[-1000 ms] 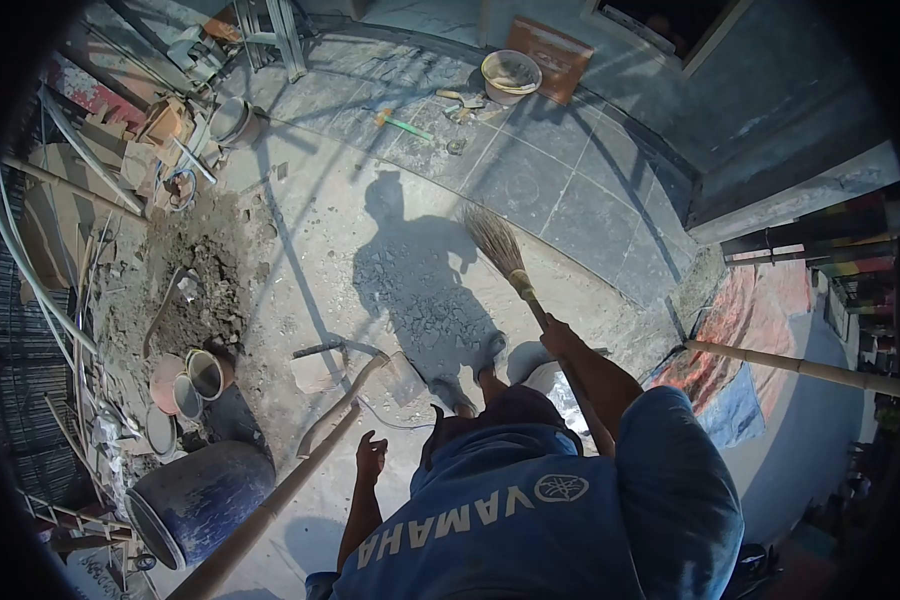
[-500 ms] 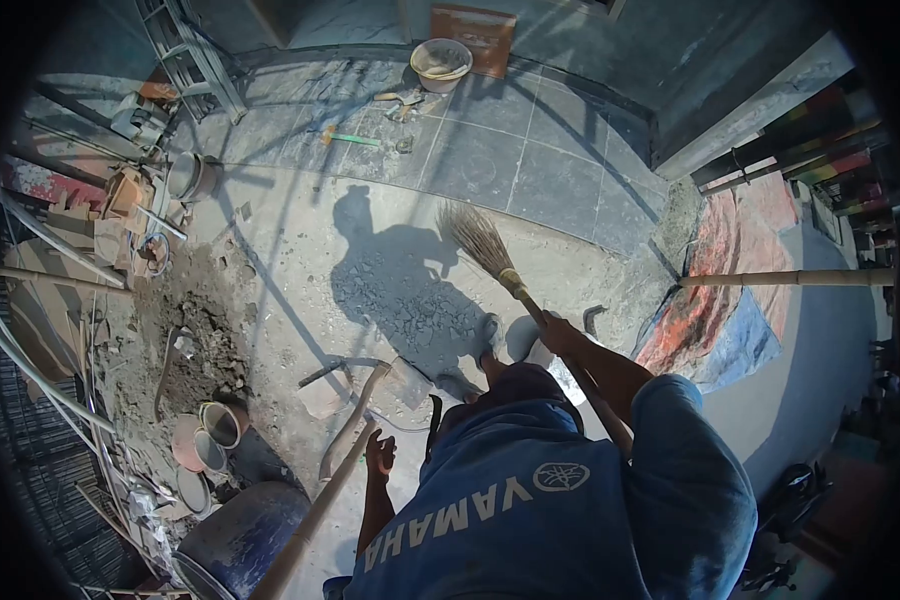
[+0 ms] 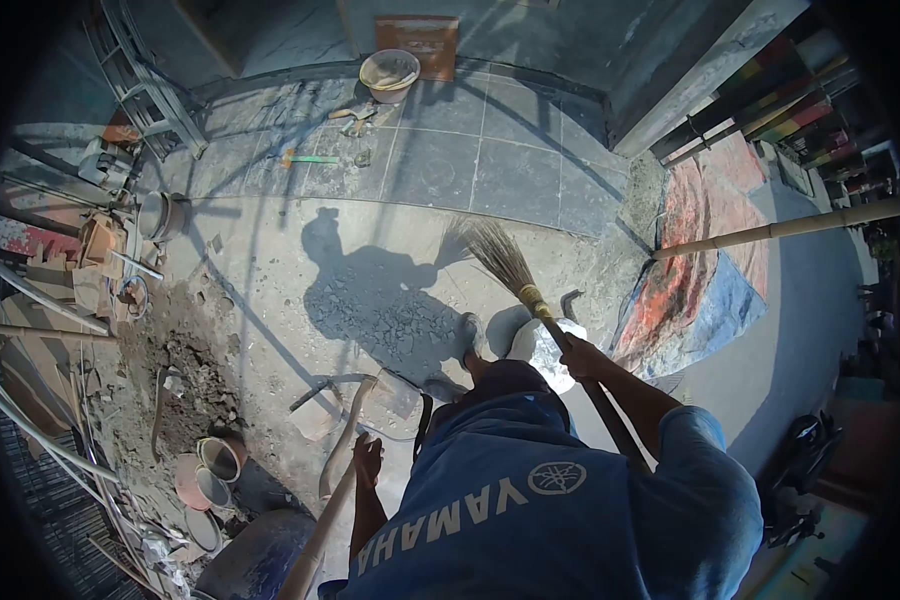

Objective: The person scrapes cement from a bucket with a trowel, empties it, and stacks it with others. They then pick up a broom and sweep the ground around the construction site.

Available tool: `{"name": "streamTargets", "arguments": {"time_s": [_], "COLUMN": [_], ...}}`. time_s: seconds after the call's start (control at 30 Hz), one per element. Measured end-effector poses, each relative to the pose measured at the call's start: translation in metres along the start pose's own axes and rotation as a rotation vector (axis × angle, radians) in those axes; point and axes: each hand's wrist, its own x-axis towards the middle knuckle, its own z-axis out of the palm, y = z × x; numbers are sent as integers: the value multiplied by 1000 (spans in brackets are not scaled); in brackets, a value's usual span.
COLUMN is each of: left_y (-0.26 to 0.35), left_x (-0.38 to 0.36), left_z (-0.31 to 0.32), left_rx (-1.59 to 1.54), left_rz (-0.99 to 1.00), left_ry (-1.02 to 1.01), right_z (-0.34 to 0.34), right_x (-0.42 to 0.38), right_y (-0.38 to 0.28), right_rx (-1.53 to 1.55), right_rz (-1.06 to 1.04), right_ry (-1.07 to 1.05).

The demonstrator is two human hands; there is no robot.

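Note:
My right hand (image 3: 582,358) is wrapped round the handle of a stick broom (image 3: 500,258), whose bristles point away from me. They are raised over the concrete floor (image 3: 390,222), and their shadow falls to their left. My left hand (image 3: 368,460) hangs low beside a bamboo pole (image 3: 322,530), its fingers loosely apart with nothing visible in them. Broken rubble (image 3: 400,325) lies in my shadow in front of my feet. Behind the broom handle is a white sack (image 3: 542,352).
Dark floor tiles (image 3: 430,165) hold a basin (image 3: 390,75) and a green-handled tool (image 3: 315,159). Buckets (image 3: 220,458) and a dirt heap (image 3: 195,375) lie left. A hoe-like tool (image 3: 350,425) is near my left hand. At right, a bamboo pole (image 3: 780,230) crosses a tarp (image 3: 690,280).
My view has shifted, so the surroundings sit further left. My right hand and the broom have moved a little right, uncovering more of the white sack. The left hand stays low beside the pole.

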Motion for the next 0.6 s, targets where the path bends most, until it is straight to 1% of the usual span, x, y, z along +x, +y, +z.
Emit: {"name": "streamTargets", "arguments": {"time_s": [0.03,0.07,0.1,0.17,0.23,0.3,0.33,0.37,0.4,0.43,0.5,0.53,0.57,0.6], "left_y": [-2,1,4,10,-3,-5,-1,4,3,2,2,6,8,12], "left_x": [2,3,3,2,17,24,24,26,30,34,37,36,34,30], "left_z": [2,0,-1,-4,-11,-13,-13,-13,-12,-9,-7,-4,-2,-1], "left_rx": [-13,41,43,21,48,64,71,80,29,37,5,9,10,13], "left_rz": [50,42,47,40,75,116,91,68,91,99,83,84,77,68], "left_ry": [18,7,5,-25,-25,-34,-32,-33,-42,-61,-41,-52,-57,-60], "right_z": [0,37,32,32,43,53,57,59,61,64,65,54,37,29], "right_x": [8,92,84,73,49,22,19,18,13,5,-15,-29,-53,-58], "right_y": [3,91,70,13,-22,-45,-47,-47,-43,-32,-2,-4,-2,14], "right_rx": [-20,-519,-517,-156,-161,-149,-146,-45,62,73,-90,-14,-196,-127], "right_rz": [34,-294,-292,43,-78,-182,-177,-89,4,16,-212,-77,-106,-5], "right_ry": [68,126,131,152,71,37,47,-102,-250,-236,-112,-107,-57,-42]}}
